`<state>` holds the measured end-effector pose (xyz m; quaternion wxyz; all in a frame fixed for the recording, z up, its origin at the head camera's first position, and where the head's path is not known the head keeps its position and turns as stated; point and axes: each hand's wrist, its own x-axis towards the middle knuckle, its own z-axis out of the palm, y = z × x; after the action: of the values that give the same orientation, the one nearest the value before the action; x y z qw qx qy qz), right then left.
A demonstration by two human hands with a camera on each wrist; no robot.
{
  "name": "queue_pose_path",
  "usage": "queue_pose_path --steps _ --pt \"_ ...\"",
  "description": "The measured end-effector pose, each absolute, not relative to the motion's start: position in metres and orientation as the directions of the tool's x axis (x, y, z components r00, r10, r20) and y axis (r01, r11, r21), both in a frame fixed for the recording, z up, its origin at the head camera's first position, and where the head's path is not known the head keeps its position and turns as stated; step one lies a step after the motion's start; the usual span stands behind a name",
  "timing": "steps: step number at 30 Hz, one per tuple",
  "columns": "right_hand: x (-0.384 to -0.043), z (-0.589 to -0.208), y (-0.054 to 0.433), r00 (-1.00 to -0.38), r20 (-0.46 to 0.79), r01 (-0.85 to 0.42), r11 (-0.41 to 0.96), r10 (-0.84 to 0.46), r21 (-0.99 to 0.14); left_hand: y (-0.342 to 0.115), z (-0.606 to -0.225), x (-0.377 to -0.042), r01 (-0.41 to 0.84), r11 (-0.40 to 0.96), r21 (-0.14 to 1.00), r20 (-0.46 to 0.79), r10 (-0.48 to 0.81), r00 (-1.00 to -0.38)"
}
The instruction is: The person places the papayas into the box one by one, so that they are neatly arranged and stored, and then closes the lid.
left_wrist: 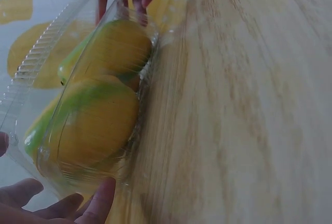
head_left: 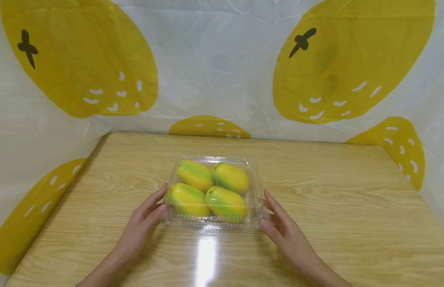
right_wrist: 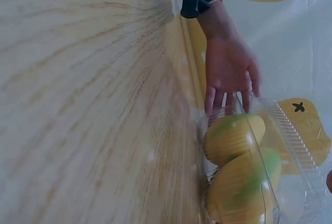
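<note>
A clear plastic clamshell box (head_left: pixel 222 226) sits in front of me on the wooden table, holding several yellow-green mangoes (head_left: pixel 195 175). My left hand (head_left: pixel 137 229) is at the box's left side, thumb near the front corner and fingers extended along the wall. At the opposite side, my right hand (head_left: pixel 288 237) touches or nearly touches the right wall with extended fingers and thumb. In the left wrist view, the mangoes (left_wrist: pixel 93 123) show through the ridged plastic, with left fingertips near the box's end. Whether the lid is fully closed I cannot tell.
The wood-grain table (head_left: pixel 344 191) reaches back to a white cloth (head_left: pixel 215 59) printed with big yellow lemon shapes, which also hangs along both sides. A bright light reflection (head_left: pixel 205 259) lies on the table before the box. A dark band (right_wrist: pixel 195 5) circles my left wrist.
</note>
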<state>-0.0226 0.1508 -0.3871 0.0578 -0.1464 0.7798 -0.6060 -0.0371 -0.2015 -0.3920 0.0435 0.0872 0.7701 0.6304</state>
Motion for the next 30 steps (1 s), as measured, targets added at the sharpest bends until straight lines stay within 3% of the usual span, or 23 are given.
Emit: queue_pose_path --steps 11,21,26,30 --pt "-0.0243 -0.3892 0.1479 -0.970 0.042 -0.110 0.275 -0.241 -0.955 -0.2030 -0.3955 -0.0377 0.086 0.203 0.975 0.051 0.172 -0.984" --pt "-0.0271 -0.3924 0.1481 -0.949 0.159 -0.235 0.276 -0.272 -0.932 -0.2060 -0.3945 -0.0393 0.112 0.195 0.974 0.072 0.202 -0.977" --pt "-0.0290 -0.3910 0.1501 -0.945 0.097 -0.171 0.221 -0.311 -0.960 -0.2062 -0.3910 -0.0403 0.166 0.196 0.966 0.118 0.233 -0.965" --pt "-0.0294 -0.3916 0.1500 -0.933 0.081 -0.151 0.177 -0.351 -0.973 -0.2076 -0.3881 -0.0399 0.143 0.215 0.966 0.084 0.263 -0.961"
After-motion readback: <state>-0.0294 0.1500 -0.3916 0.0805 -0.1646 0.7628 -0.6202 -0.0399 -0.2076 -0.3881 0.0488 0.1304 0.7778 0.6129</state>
